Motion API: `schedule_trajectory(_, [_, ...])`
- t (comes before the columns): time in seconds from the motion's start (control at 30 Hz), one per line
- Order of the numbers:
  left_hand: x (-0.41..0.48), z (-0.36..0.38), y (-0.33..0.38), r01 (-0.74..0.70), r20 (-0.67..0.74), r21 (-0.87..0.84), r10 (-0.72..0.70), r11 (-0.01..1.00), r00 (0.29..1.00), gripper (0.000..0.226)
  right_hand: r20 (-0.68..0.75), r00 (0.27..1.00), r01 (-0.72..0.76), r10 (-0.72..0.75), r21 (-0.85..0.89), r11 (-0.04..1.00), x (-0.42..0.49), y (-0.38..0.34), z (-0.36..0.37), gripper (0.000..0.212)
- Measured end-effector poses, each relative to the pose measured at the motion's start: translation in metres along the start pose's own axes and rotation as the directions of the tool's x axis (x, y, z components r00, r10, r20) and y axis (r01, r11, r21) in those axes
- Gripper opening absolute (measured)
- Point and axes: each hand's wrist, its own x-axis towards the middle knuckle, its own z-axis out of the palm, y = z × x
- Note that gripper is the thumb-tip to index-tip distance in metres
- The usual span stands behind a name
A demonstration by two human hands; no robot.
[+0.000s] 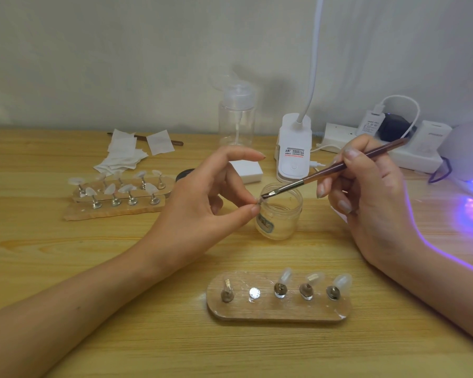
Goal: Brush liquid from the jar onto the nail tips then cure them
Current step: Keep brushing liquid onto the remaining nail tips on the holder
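My left hand point(202, 197) pinches one nail tip point(258, 202) over the open jar point(280, 214) at frame centre to catch drips, while my right hand point(366, 186) grips the brush point(325, 171), bristles touching it.

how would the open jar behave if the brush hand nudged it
The jar looks squat and wide, so it would probably slide on the wooden table rather than tip. It has no lid on, so a hard knock could slop liquid out. It is small, so likely light enough to shift easily.
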Motion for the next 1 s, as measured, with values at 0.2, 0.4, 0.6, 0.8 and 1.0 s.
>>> schedule_trajectory(0.2, [-0.0002, -0.0001, 0.0003, -0.002, 0.005, -0.001, 0.002, 1.0, 1.0, 0.054, -0.029, 1.0, 0.01, -0.012, -0.061, 0.998, 0.0003, 0.0018, -0.0004, 0.02])
schedule_trajectory(0.4, [-0.0002, 0.0001, 0.0017, 0.0, 0.001, -0.005, 0.0, 1.0, 1.0, 0.052, -0.031, 0.999, 0.013, -0.016, -0.088, 0.996, 0.0005, 0.0018, -0.0016, 0.015])
schedule_trajectory(0.6, [-0.0001, 0.0002, 0.0009, 0.001, 0.005, -0.001, -0.001, 1.0, 1.0, 0.053, -0.072, 0.997, 0.027, -0.03, -0.036, 0.999, -0.0006, -0.001, -0.0008, 0.018])
schedule_trajectory(0.8, [0.0003, 0.0005, -0.0005, -0.004, 0.011, -0.019, 0.004, 1.0, 1.0, 0.052, 0.016, 0.998, 0.055, -0.055, -0.002, 0.998, -0.0014, -0.0013, 0.0021, 0.023])
schedule_trajectory(1.0, [0.0001, 0.0003, -0.0009, -0.01, 0.007, -0.018, 0.011, 1.0, 1.0, 0.052, 0.008, 0.999, 0.053, -0.053, -0.042, 0.998, -0.0014, -0.0002, 0.0008, 0.021])
